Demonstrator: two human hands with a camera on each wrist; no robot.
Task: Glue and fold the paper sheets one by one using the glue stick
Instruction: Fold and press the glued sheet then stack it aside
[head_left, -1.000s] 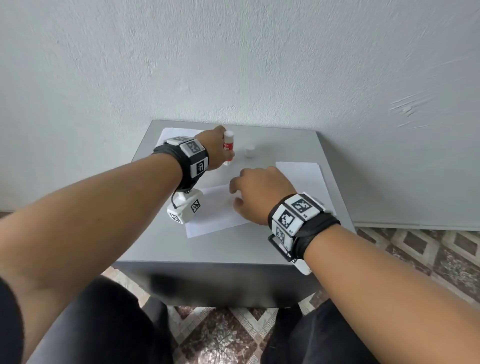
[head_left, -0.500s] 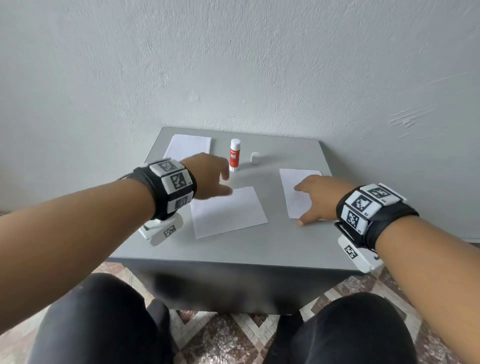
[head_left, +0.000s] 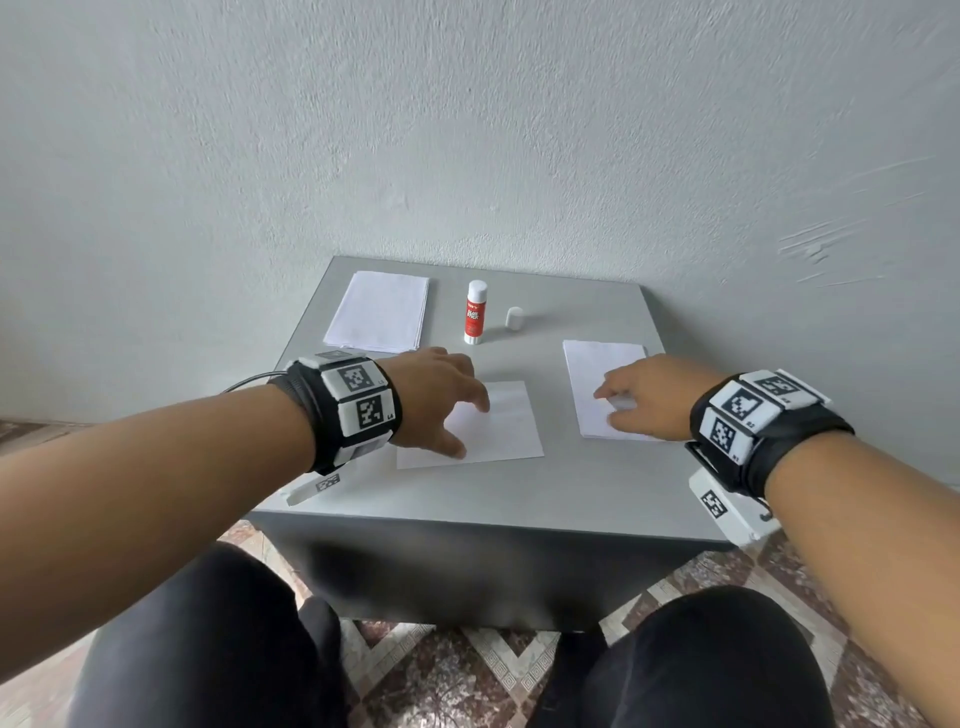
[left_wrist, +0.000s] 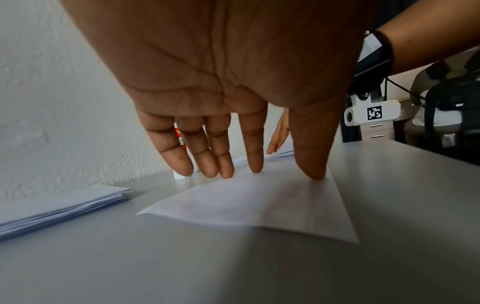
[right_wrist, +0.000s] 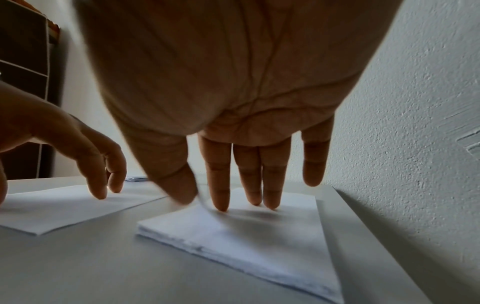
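Pressing left hand flat, fingers straight, on single sheet frame centre | right hand fingers straight on right paper stack, holding nothing | glue stick upright, uncapped, upper centre, cap beside | second stack upper left | grey table, white textured wall, patterned tile floor

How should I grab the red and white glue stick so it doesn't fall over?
Hold the glue stick around its red middle, thumb on one side and fingers on the other. It stands upright near the back of the table with its cap off beside it, so the top likely has bare glue. Reaching over the centre sheet from the front looks easiest, since nothing stands in the way.
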